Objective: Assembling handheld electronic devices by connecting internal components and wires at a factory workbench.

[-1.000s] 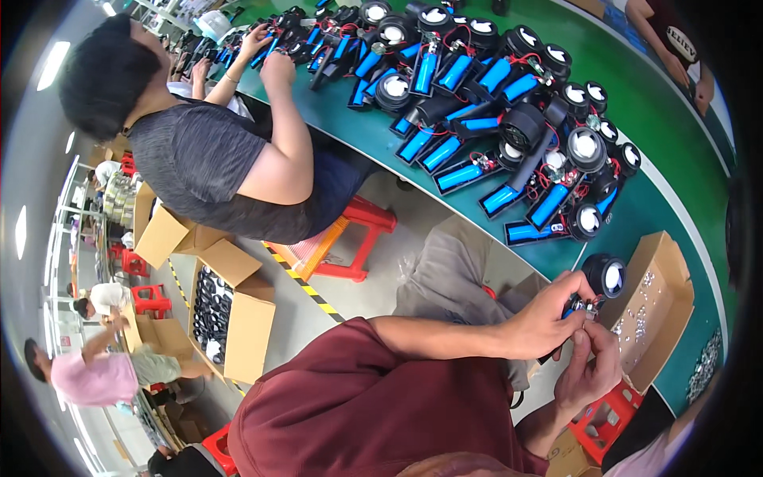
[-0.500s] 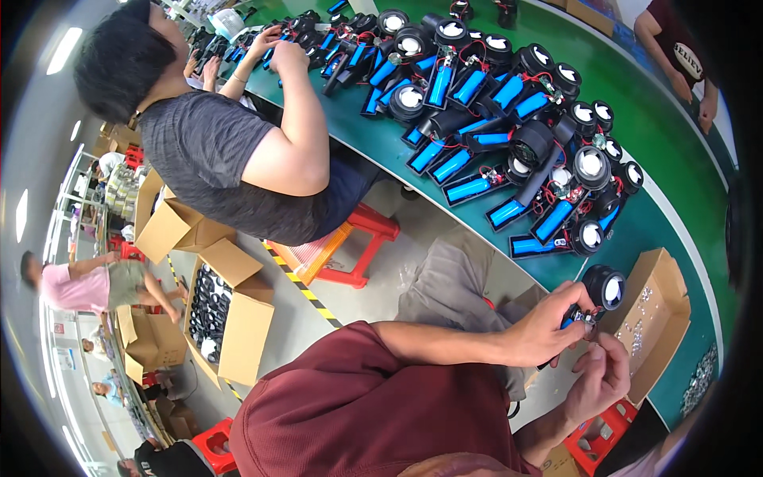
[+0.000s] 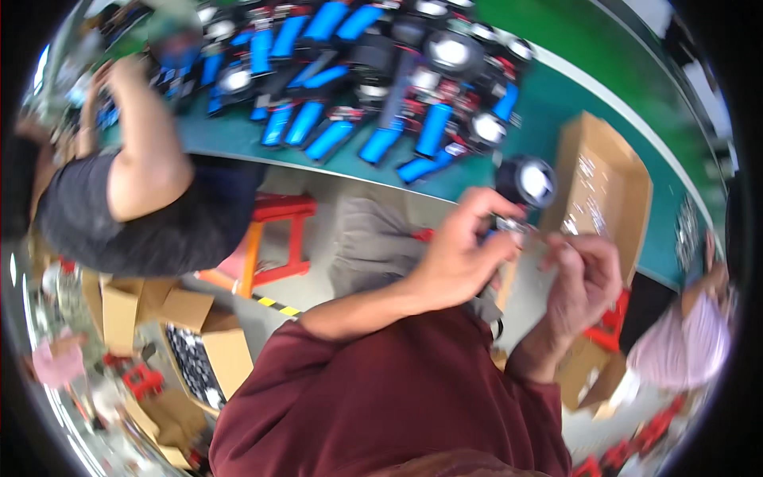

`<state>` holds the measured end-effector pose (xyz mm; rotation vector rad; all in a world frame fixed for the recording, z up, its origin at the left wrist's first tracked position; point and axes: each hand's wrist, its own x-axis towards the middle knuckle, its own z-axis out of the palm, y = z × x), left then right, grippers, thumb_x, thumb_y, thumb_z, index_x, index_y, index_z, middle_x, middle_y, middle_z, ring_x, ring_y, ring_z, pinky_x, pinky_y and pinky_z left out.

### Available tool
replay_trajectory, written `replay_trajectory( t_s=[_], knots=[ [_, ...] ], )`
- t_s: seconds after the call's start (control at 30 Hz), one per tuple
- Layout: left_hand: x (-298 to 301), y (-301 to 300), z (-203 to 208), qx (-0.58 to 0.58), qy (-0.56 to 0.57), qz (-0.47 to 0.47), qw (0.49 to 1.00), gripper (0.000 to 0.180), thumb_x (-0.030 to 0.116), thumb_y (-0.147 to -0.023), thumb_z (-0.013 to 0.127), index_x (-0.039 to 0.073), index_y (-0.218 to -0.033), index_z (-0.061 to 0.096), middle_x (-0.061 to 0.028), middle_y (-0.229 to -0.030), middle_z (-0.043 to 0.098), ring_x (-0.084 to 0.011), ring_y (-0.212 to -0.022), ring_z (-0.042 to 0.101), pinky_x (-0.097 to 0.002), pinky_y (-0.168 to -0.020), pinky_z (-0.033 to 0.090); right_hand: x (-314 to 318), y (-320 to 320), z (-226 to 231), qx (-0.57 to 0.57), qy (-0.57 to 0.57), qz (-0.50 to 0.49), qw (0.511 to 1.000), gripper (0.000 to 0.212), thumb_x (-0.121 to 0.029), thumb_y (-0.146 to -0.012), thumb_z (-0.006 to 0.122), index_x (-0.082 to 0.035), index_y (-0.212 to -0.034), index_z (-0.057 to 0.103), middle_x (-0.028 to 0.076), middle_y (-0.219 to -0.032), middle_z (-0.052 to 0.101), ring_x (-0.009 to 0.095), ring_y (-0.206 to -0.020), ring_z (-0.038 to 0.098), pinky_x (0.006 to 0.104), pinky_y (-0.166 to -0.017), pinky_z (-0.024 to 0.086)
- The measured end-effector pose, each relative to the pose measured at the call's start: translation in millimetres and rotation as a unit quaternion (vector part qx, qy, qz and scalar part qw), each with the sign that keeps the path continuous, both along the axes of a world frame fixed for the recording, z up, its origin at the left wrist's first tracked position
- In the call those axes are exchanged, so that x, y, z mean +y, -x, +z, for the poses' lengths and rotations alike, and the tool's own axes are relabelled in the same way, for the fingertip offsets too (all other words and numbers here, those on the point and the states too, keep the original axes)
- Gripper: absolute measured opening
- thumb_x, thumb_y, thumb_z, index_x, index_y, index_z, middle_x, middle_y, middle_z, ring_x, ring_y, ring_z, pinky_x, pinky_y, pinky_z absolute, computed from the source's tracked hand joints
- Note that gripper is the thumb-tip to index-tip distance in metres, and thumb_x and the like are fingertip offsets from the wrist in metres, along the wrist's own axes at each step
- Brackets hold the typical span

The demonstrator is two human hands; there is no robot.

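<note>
Though blur hides detail, the left hand [image 3: 465, 254] clasps a black headlamp [image 3: 526, 181] near the cardboard box [image 3: 608, 171] of small parts; the right hand [image 3: 584, 274] pinches something unclear.

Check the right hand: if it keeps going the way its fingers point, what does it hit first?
Likely the small metal part under the black lamp head that the left hand grips; the right hand fingers point left toward it. Motion blur leaves depth unclear.
</note>
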<state>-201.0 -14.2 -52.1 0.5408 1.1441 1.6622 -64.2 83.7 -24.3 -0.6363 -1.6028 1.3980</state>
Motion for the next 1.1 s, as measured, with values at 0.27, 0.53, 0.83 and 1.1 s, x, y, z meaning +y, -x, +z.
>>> replay_trajectory(
  t_s=[0.27, 0.53, 0.83, 1.1],
  knots=[
    [10.5, -0.6, -2.8, -0.007, -0.04, -0.033, 0.999, 0.019, 0.006, -0.099, 0.06, 0.0, -0.115, 0.05, -0.0114, -0.116, 0.057, -0.0181, -0.085, 0.067, -0.0295, -0.053, 0.06, 5.1, 3.1, -8.9, -0.018, -0.091, 0.003, 0.996, 0.012, 0.004, -0.082, 0.077, 0.005, -0.087, 0.067, 0.011, -0.084, 0.067, 0.017, -0.073, 0.064, 0.0264, -0.061, 0.05],
    [-0.8, -7.2, 0.5, 0.053, 0.035, -0.005, 0.998, 0.029, 0.0, -0.094, 0.06, 0.003, -0.121, 0.052, -0.008, -0.104, 0.063, -0.0114, -0.08, 0.065, -0.0256, -0.056, 0.058, -2.7, 5.9, 2.8, -0.105, -0.083, -0.021, 0.991, 0.007, 0.006, -0.082, 0.073, 0.004, -0.086, 0.067, 0.013, -0.085, 0.069, 0.017, -0.073, 0.065, 0.0275, -0.063, 0.052],
    [19.5, -15.6, -11.2, 0.161, -0.036, 0.094, 0.982, 0.023, -0.001, -0.091, 0.061, 0.002, -0.113, 0.054, -0.0057, -0.108, 0.053, -0.0088, -0.085, 0.051, -0.0254, -0.068, 0.041, -28.2, 8.6, -22.3, -0.052, -0.177, 0.005, 0.983, 0.007, 0.001, -0.094, 0.065, 0.007, -0.097, 0.063, 0.011, -0.09, 0.061, 0.01, -0.061, 0.052, 0.0218, -0.051, 0.041],
    [18.6, -6.4, -9.3, 0.151, -0.018, 0.095, 0.984, 0.022, 0.0, -0.093, 0.061, 0.002, -0.113, 0.053, -0.0065, -0.111, 0.053, -0.01, -0.087, 0.054, -0.0251, -0.068, 0.044, -28.0, 25.6, -19.2, -0.092, -0.221, -0.041, 0.97, 0.006, -0.001, -0.09, 0.071, 0.003, -0.093, 0.068, 0.01, -0.083, 0.063, 0.012, -0.056, 0.051, 0.0249, -0.045, 0.037]
  ],
)
